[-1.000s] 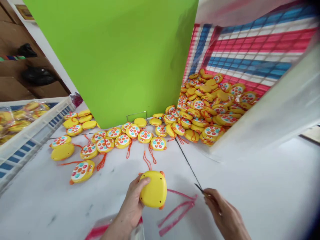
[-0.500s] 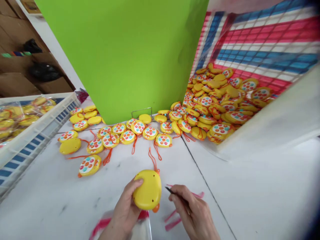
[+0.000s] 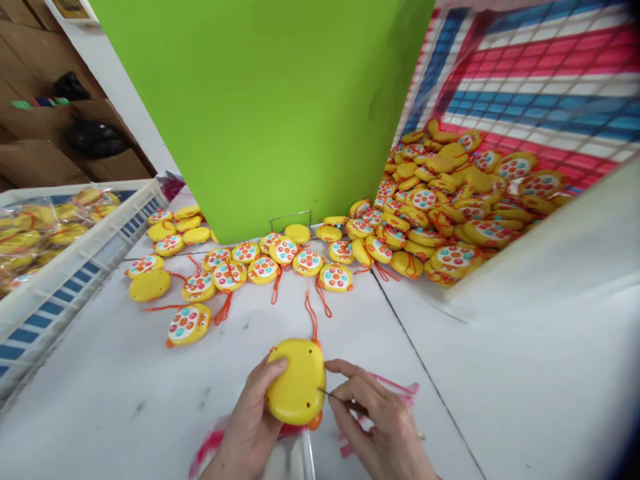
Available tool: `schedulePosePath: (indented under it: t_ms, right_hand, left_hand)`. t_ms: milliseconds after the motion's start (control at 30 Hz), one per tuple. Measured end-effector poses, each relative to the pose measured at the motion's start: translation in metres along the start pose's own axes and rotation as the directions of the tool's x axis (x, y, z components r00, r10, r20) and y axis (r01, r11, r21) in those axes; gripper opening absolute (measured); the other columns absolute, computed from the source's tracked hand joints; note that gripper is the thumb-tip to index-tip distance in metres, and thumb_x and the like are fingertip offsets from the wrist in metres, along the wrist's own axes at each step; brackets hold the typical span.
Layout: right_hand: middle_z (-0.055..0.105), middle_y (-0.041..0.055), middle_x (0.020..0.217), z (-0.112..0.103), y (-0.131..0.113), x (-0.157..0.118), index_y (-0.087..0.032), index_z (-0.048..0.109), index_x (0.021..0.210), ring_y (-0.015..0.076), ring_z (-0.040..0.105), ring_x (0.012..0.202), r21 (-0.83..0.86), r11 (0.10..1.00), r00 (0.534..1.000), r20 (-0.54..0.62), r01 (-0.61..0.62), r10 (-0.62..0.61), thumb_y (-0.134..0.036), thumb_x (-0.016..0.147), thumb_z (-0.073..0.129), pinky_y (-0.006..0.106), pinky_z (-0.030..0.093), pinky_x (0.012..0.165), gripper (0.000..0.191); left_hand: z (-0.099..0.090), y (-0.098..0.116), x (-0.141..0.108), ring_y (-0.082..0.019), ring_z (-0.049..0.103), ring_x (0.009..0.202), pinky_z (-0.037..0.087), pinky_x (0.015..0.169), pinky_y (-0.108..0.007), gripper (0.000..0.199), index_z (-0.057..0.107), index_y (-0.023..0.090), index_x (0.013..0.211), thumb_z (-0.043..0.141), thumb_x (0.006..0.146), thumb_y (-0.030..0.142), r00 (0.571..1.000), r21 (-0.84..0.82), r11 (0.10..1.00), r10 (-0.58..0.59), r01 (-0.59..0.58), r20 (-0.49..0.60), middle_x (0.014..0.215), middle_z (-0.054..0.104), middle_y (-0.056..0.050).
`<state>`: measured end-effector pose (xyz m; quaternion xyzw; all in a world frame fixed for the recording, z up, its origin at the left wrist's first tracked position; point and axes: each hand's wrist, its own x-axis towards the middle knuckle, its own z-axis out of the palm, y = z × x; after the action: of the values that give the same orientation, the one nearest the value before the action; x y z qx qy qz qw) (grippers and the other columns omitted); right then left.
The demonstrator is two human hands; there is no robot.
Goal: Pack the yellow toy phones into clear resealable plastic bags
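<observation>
I hold a rounded yellow toy in my left hand, its smooth back with small dark holes facing me, an orange cord loop extending from its far end. My right hand pinches a thin dark tool, its tip at the toy's right edge.

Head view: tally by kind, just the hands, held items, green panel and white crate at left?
Bare left hand and bare right hand: 2
Yellow rounded plastic toy, held: 1
Thin dark pointed tool, held: 1
Large flat green panel: 1
White slotted plastic crate: 1
Total: 6
</observation>
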<state>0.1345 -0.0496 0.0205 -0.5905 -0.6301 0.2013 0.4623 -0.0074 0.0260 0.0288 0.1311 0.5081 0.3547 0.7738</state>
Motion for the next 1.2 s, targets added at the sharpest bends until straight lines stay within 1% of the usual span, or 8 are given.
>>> schedulePosePath:
  t_ms: [267, 467, 567, 733, 833, 933, 1100, 1200]
  right_hand:
    - [0.069, 0.0086, 0.090, -0.003, -0.006, 0.005, -0.021, 0.049, 0.067, 0.0191, 0.067, 0.088, -0.109, 0.994, 0.998, 0.061, -0.026, 0.033, -0.009, 0.080, 0.045, 0.019, 0.048, 0.052, 0.019]
    - [0.069, 0.0058, 0.082, -0.004, -0.010, 0.008, -0.022, 0.050, 0.068, 0.0173, 0.066, 0.091, -0.069, 0.997, 1.000, 0.012, 0.024, -0.023, -0.006, 0.079, 0.044, 0.016, 0.049, 0.052, 0.020]
    - [0.069, 0.0064, 0.082, -0.003, -0.010, 0.007, -0.021, 0.050, 0.067, 0.0185, 0.064, 0.098, -0.027, 0.999, 0.999, -0.010, 0.047, -0.047, -0.005, 0.079, 0.043, 0.015, 0.049, 0.054, 0.021]
    - [0.070, 0.0061, 0.088, -0.004, -0.010, 0.010, -0.021, 0.050, 0.067, 0.0164, 0.068, 0.087, -0.031, 0.999, 1.000, 0.005, 0.011, -0.010, -0.006, 0.079, 0.044, 0.016, 0.049, 0.054, 0.020]
    - [0.070, 0.0044, 0.079, -0.006, -0.012, 0.012, -0.022, 0.049, 0.067, 0.0169, 0.067, 0.090, -0.026, 0.999, 1.000, 0.003, -0.021, 0.021, -0.007, 0.080, 0.044, 0.018, 0.052, 0.060, 0.020]
    - [0.070, 0.0060, 0.087, -0.004, -0.013, 0.008, -0.021, 0.052, 0.068, 0.0188, 0.065, 0.096, -0.019, 0.999, 0.999, 0.023, -0.038, 0.038, -0.008, 0.080, 0.045, 0.018, 0.052, 0.058, 0.020]
    - [0.069, 0.0064, 0.079, 0.007, -0.010, 0.001, -0.021, 0.053, 0.069, 0.0220, 0.059, 0.109, 0.035, 0.999, 0.999, -0.007, 0.036, -0.036, -0.007, 0.081, 0.044, 0.023, 0.052, 0.072, 0.020]
    - [0.070, 0.0073, 0.082, 0.006, -0.010, 0.003, -0.021, 0.052, 0.068, 0.0215, 0.061, 0.106, 0.032, 0.998, 0.999, -0.010, 0.047, -0.046, -0.007, 0.080, 0.044, 0.022, 0.052, 0.071, 0.020]
  left_hand:
    - [-0.001, 0.004, -0.005, -0.018, 0.063, 0.070, 0.050, 0.057, -0.024, 0.028, 0.060, 0.015, 0.093, 0.068, 0.067, 0.021, 0.998, 0.038, 0.998, 0.047, -0.045, -0.033, 0.081, 0.067, -0.003]
    - [-0.001, 0.003, -0.007, -0.015, 0.059, 0.061, 0.048, 0.050, -0.024, 0.030, 0.059, 0.016, 0.095, 0.068, 0.068, 0.026, 0.999, 0.082, 0.996, 0.048, -0.046, -0.024, 0.077, 0.066, -0.002]
    - [0.000, 0.004, -0.007, -0.016, 0.060, 0.065, 0.050, 0.054, -0.024, 0.031, 0.059, 0.014, 0.096, 0.068, 0.068, 0.025, 0.997, 0.071, 0.995, 0.069, -0.067, -0.022, 0.080, 0.067, -0.004]
    - [-0.001, 0.004, -0.007, -0.019, 0.062, 0.074, 0.053, 0.061, -0.028, 0.029, 0.059, 0.014, 0.098, 0.065, 0.071, 0.023, 0.996, 0.075, 0.995, 0.071, -0.066, -0.060, 0.088, 0.068, -0.007]
    - [-0.003, 0.004, -0.009, -0.019, 0.063, 0.073, 0.053, 0.060, -0.028, 0.025, 0.061, 0.014, 0.094, 0.065, 0.072, 0.025, 0.998, 0.087, 0.995, 0.044, -0.040, -0.041, 0.085, 0.068, -0.006]
    - [-0.001, 0.005, -0.009, -0.017, 0.063, 0.067, 0.053, 0.056, -0.026, 0.024, 0.062, 0.014, 0.091, 0.068, 0.069, 0.024, 0.998, 0.054, 0.997, 0.054, -0.053, -0.031, 0.081, 0.068, -0.005]
    - [0.005, 0.007, -0.005, -0.015, 0.062, 0.061, 0.052, 0.053, -0.024, 0.017, 0.063, 0.014, 0.088, 0.065, 0.072, 0.018, 0.996, -0.036, 0.998, 0.047, -0.050, -0.081, 0.079, 0.067, -0.004]
    - [0.004, 0.007, -0.005, -0.014, 0.062, 0.063, 0.053, 0.054, -0.023, 0.016, 0.063, 0.014, 0.088, 0.064, 0.072, 0.016, 0.993, -0.050, 0.996, 0.071, -0.076, -0.091, 0.077, 0.067, -0.003]
